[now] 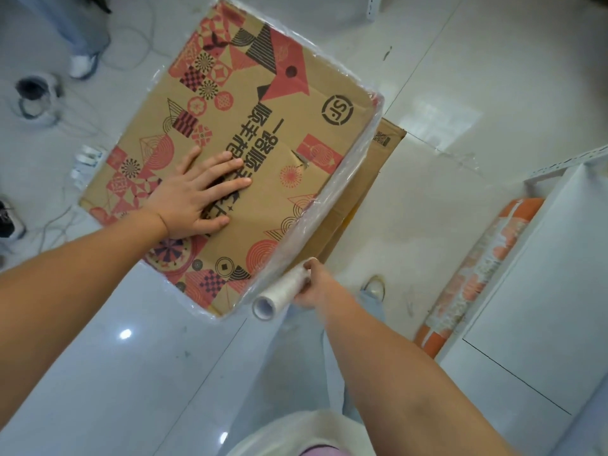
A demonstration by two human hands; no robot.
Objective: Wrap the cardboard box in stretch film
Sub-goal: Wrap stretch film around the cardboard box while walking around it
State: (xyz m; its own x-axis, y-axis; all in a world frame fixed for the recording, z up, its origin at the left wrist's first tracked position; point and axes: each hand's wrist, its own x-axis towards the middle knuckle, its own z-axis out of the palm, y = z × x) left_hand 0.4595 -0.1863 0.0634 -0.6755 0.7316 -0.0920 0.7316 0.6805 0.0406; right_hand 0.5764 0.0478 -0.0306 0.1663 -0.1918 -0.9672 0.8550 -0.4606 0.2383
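A large brown cardboard box (263, 133) with red and black printed patterns stands on the white tiled floor, its top face toward me. Clear stretch film (332, 199) clings around its edges and runs along its right side. My left hand (197, 195) lies flat on the top face, fingers spread. My right hand (316, 284) grips a thin roll of stretch film (279, 294) at the box's near right corner, and the film stretches from the roll up along the right edge.
A flat piece of cardboard (368, 182) lies under the box on the right. An orange and white roll (477, 268) lies beside a white cabinet (543, 291) at right. Cables, a power strip (85, 162), a round floor fitting (34, 93) and another person's shoe (82, 64) are at left.
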